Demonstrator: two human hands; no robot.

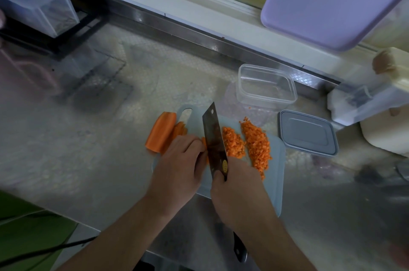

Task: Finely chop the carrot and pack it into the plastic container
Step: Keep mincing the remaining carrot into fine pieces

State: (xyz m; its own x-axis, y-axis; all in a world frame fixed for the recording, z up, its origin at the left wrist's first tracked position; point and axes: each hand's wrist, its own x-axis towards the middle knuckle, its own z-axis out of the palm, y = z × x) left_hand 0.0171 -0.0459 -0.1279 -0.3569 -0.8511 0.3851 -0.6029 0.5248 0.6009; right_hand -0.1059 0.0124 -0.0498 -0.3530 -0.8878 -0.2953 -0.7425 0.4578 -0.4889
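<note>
Board edges: your pale blue cutting board lies on the steel counter, its handle slot at the far left corner; the near edge sits close to the counter's front lip.
Room to the left: you have an open stretch of counter left of the board, reaching toward a dark wire rack holding a clear box.
Room to the right: tighter; the grey lid lies just beside the board's far right corner, with pale tubs further right.
Room behind: the plastic container stands open and upright just beyond the board's far edge, near the metal back rail.
Overhead: a lilac board leans out above the back right.
Left hand: your left hand is curled over carrot strips, fingertips pressed down right against the blade's flat side.
Right hand: your right hand grips the cleaver where blade meets handle; the dark handle end shows below your wrist.
Whole carrot piece: one large uncut carrot chunk lies at the board's left edge, partly off it, with thin slices leaning on it.
Chopped carrot: two loose ridges of fine orange bits lie right of the blade; a few specks have strayed toward the container.
</note>
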